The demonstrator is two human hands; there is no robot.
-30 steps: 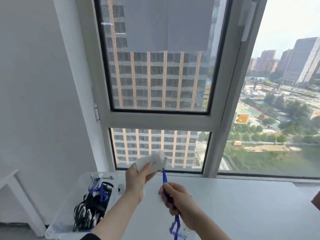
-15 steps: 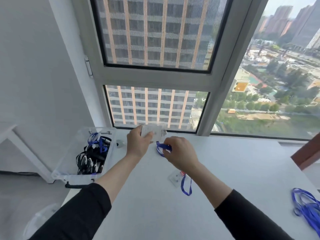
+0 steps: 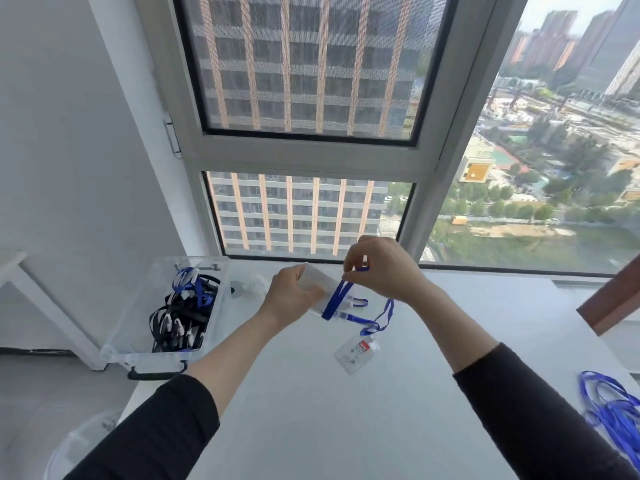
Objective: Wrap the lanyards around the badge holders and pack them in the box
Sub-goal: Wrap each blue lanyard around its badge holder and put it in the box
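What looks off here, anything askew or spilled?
Nothing spilled or damaged. The clear box seems to jut past the left edge of the table; loose blue lanyards lie tangled at its right edge.

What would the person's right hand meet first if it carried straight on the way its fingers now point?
Probably the badge holder held in the left hand. The right hand, pinching the blue lanyard, points left towards it; depth is unclear, so it might pass just above.
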